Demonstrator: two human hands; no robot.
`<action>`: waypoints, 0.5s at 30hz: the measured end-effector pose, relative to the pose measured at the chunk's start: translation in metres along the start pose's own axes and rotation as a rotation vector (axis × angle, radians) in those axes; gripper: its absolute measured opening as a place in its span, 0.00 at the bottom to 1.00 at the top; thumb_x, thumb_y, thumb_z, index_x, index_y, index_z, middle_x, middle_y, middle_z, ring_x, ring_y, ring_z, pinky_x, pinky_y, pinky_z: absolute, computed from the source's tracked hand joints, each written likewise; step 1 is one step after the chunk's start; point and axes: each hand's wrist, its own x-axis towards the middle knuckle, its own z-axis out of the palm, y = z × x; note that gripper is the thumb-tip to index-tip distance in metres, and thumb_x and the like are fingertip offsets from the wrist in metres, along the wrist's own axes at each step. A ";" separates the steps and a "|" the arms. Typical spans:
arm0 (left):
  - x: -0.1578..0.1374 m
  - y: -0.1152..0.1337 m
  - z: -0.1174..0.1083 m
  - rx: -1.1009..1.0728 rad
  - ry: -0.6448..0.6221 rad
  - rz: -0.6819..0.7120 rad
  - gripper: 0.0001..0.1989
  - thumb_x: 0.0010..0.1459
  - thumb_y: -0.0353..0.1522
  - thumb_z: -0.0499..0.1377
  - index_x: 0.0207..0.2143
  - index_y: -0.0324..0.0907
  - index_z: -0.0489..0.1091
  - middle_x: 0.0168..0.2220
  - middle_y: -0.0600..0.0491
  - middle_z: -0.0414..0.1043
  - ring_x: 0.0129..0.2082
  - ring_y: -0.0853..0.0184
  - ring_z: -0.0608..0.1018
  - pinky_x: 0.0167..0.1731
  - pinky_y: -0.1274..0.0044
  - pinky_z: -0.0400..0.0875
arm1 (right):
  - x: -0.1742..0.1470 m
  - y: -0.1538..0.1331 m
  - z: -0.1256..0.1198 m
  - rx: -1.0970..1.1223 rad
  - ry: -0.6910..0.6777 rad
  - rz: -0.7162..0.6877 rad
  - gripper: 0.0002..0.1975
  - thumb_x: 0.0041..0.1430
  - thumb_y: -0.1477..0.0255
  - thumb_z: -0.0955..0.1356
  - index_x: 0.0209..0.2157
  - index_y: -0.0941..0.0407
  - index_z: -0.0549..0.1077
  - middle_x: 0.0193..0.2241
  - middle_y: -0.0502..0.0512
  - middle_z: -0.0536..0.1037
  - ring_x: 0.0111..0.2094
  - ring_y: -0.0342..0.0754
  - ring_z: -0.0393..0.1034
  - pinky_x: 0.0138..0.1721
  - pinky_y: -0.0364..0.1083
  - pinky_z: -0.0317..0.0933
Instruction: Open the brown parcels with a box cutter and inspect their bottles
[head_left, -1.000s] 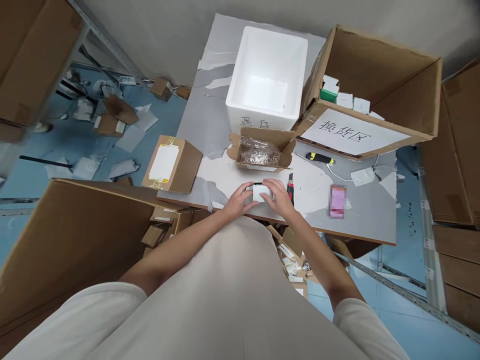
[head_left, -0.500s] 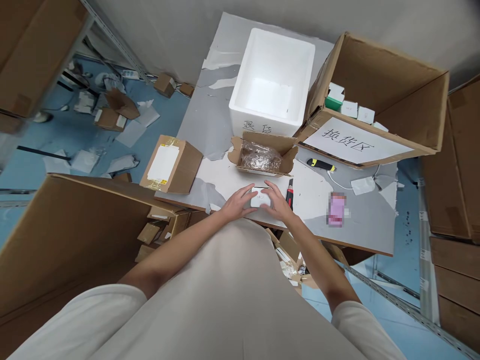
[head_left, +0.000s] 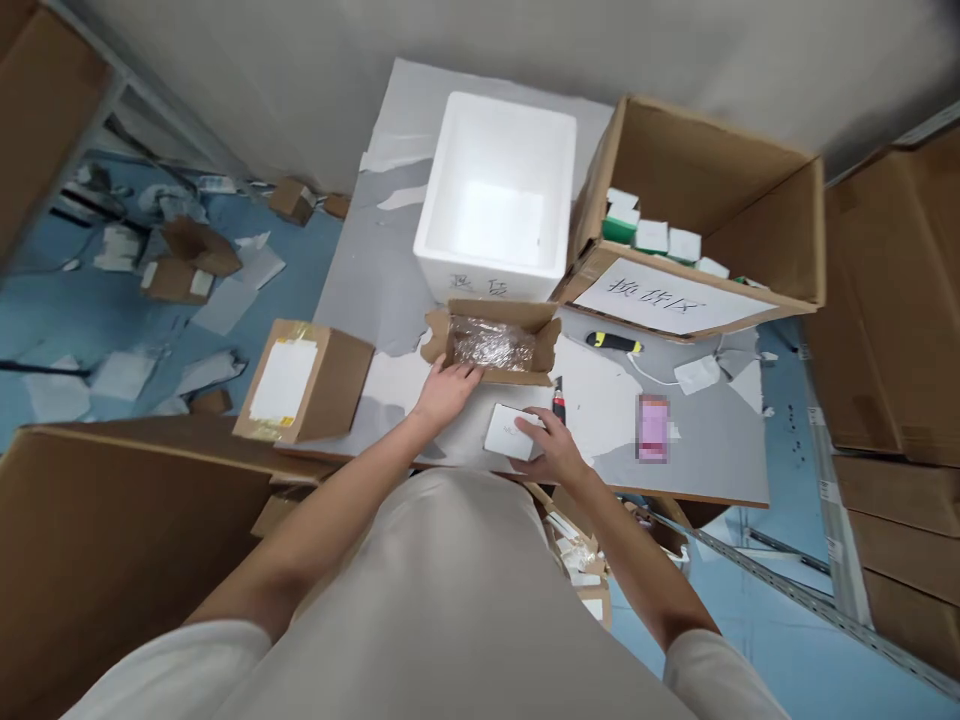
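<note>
My right hand [head_left: 553, 445] grips the right side of a small white box [head_left: 501, 432] with faint marks on top, at the table's front edge. My left hand [head_left: 450, 390] is at the front left wall of a small open cardboard box [head_left: 517, 377], its fingers bent over the rim. Inside that box lies clear crinkled plastic wrap [head_left: 491, 345]. A red and black utility knife [head_left: 559, 400] lies just beyond my right hand.
Behind stand a white foam box [head_left: 491, 270] and a large carton [head_left: 720, 290] holding several white-and-green boxes. A taped carton [head_left: 337, 390] sits left. A yellow-black cutter [head_left: 613, 342], a white cabled adapter [head_left: 696, 374] and a blurred pink item [head_left: 652, 428] lie right.
My left hand has let go of the white box and moved forward to the open cardboard box. My right hand keeps the white box, now nearer me and turned slightly. The view has shifted.
</note>
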 end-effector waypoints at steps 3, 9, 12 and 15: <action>0.000 -0.004 0.003 0.009 -0.006 0.002 0.22 0.54 0.21 0.48 0.48 0.43 0.70 0.44 0.43 0.76 0.43 0.58 0.78 0.50 0.61 0.65 | 0.015 -0.014 -0.076 -0.086 0.243 0.024 0.32 0.45 0.61 0.73 0.53 0.44 0.64 0.48 0.61 0.70 0.44 0.59 0.72 0.37 0.57 0.72; 0.000 -0.004 0.002 0.006 -0.018 -0.022 0.22 0.55 0.22 0.48 0.49 0.42 0.71 0.46 0.43 0.75 0.44 0.55 0.78 0.42 0.64 0.70 | 0.084 0.022 -0.254 -0.495 1.012 -0.063 0.29 0.45 0.60 0.73 0.48 0.57 0.67 0.42 0.63 0.68 0.45 0.58 0.68 0.44 0.58 0.64; 0.000 -0.003 0.003 0.002 0.002 -0.029 0.21 0.55 0.23 0.48 0.49 0.43 0.71 0.47 0.44 0.75 0.45 0.56 0.77 0.42 0.65 0.71 | 0.128 0.091 -0.311 -0.604 1.096 0.018 0.29 0.47 0.57 0.71 0.44 0.61 0.65 0.42 0.64 0.68 0.43 0.53 0.68 0.41 0.54 0.62; -0.002 -0.003 0.004 0.008 0.017 -0.035 0.21 0.55 0.23 0.49 0.48 0.44 0.71 0.48 0.46 0.75 0.46 0.56 0.77 0.44 0.65 0.71 | 0.157 0.166 -0.327 -0.742 1.101 0.423 0.30 0.45 0.53 0.69 0.40 0.63 0.64 0.41 0.67 0.68 0.44 0.55 0.67 0.40 0.54 0.60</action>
